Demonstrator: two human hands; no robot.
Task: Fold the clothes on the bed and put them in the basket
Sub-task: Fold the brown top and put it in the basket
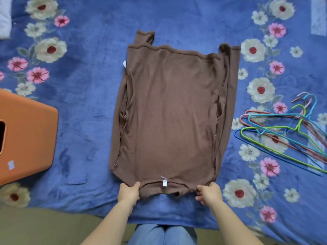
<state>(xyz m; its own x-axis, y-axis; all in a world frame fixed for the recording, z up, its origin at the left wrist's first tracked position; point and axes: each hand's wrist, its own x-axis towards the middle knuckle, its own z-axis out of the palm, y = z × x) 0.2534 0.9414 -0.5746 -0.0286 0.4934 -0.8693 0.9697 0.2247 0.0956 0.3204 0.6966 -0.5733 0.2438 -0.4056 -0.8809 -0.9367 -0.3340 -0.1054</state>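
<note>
Head view, and several things run out of frame. The orange basket (26, 135) at 9 o'clock is cut by the left edge. Only its smooth outer wall, a dark handle slot and a small pale sticker show, and its inside is hidden, so I cannot tell what it holds. A white cushion-like thing (4, 16) at 10 o'clock is mostly out of frame and too blurred to name. The heap of coloured wire hangers (286, 131) at 3 o'clock runs off the right edge, lying well apart from the basket. At 6 o'clock the person's jeans (162, 234) are cut by the bottom edge.

The brown shirt (169, 112) lies flat in the middle of the blue flowered bedspread (88, 76). Its long axis runs from 6 to 12 o'clock, with the neckline toward the person and the hem away. Both sleeves are folded in beneath the body, and their cuffs peek past the hem at 11 and 1 o'clock. A white neck label (164, 183) and a side tag (124, 63) show on the upper face.

The left hand (129, 190) grips the near edge beside the neckline, thumb on top. The right hand (209, 193) pinches the opposite shoulder corner, its fingers curled around the cloth.
</note>
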